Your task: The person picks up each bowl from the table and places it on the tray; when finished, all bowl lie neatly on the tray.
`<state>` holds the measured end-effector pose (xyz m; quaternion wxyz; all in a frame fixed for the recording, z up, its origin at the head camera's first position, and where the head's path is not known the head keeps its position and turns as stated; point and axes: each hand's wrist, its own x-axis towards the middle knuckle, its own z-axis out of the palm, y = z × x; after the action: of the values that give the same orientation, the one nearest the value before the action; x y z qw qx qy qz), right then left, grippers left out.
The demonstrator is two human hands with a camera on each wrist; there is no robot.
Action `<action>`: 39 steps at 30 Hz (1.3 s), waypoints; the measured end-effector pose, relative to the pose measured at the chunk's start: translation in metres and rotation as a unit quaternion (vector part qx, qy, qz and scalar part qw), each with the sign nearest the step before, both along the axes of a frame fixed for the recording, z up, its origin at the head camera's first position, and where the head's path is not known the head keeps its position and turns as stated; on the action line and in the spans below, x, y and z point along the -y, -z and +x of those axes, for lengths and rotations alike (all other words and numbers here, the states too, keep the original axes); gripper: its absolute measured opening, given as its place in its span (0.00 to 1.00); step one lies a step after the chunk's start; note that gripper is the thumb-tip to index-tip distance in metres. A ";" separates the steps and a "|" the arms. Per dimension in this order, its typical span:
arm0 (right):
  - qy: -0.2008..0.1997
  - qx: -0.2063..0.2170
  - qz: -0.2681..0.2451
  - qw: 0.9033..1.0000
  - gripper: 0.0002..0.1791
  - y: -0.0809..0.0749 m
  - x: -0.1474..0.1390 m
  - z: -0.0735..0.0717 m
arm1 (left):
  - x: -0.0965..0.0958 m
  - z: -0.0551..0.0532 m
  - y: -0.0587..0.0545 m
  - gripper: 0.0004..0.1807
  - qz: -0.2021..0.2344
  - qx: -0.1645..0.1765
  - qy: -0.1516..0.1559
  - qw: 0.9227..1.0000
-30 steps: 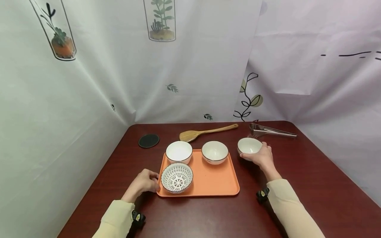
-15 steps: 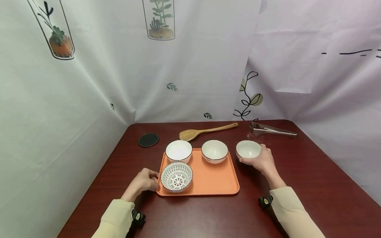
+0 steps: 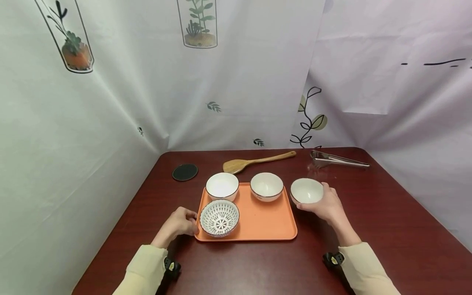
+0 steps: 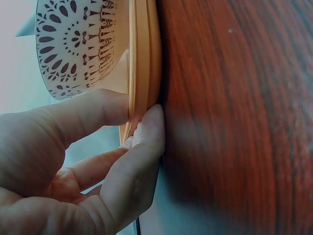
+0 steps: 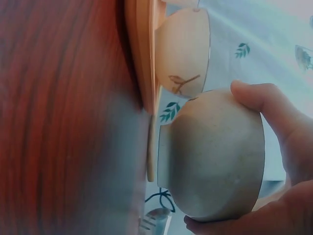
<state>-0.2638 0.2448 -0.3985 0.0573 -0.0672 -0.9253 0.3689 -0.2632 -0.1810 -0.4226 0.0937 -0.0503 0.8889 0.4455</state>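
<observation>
My left hand [image 3: 178, 223] pinches the left rim of the orange tray [image 3: 262, 223], thumb and fingers on either side of the edge in the left wrist view. On the tray, a patterned bowl [image 3: 220, 218] sits at the front left. Behind it is a white bowl [image 3: 222, 185], and another white bowl [image 3: 266, 185] is at the back right. Just beyond the tray's right side, my right hand [image 3: 327, 205] grips a third white bowl [image 3: 306, 191] by its rim. In the right wrist view, this held bowl [image 5: 217, 156] hangs above the table, its foot off the surface.
A wooden spatula [image 3: 254, 162] lies behind the tray. Metal tongs [image 3: 339, 159] rest at the back right of the table [image 3: 236, 266], and a round black coaster [image 3: 185, 172] at the back left. A printed cloth [image 3: 250, 82] hangs around the table's far side.
My right hand has brought the held white bowl a little nearer to me and left, closer to the tray. The left hand and the bowls on the tray stay in place.
</observation>
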 end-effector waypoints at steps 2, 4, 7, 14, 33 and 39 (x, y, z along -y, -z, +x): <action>-0.002 -0.002 0.004 1.000 0.66 0.000 0.001 0.003 | 0.000 0.000 0.000 0.21 0.000 -0.002 0.005 1.000; -0.004 -0.003 0.005 1.000 0.65 0.001 0.003 0.006 | 0.000 0.000 0.000 0.21 0.002 -0.004 0.007 1.000; -0.007 -0.001 0.002 1.000 0.65 0.000 0.005 0.010 | 0.000 0.000 0.000 0.21 0.003 -0.005 0.012 1.000; -0.014 0.008 -0.001 1.000 0.67 0.001 0.009 0.018 | 0.000 0.000 -0.001 0.22 0.005 -0.009 0.012 1.000; -0.059 -0.023 0.009 0.998 0.63 0.005 0.029 0.034 | 0.000 -0.001 0.000 0.20 0.014 -0.011 0.017 1.000; -0.064 -0.026 -0.001 0.998 0.62 0.009 0.037 0.038 | 0.001 -0.001 0.002 0.19 0.016 -0.011 0.022 1.000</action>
<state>-0.2261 0.2074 -0.4074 0.0577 0.0023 -0.9256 0.3742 -0.2643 -0.1819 -0.4242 0.0943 -0.0237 0.8836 0.4581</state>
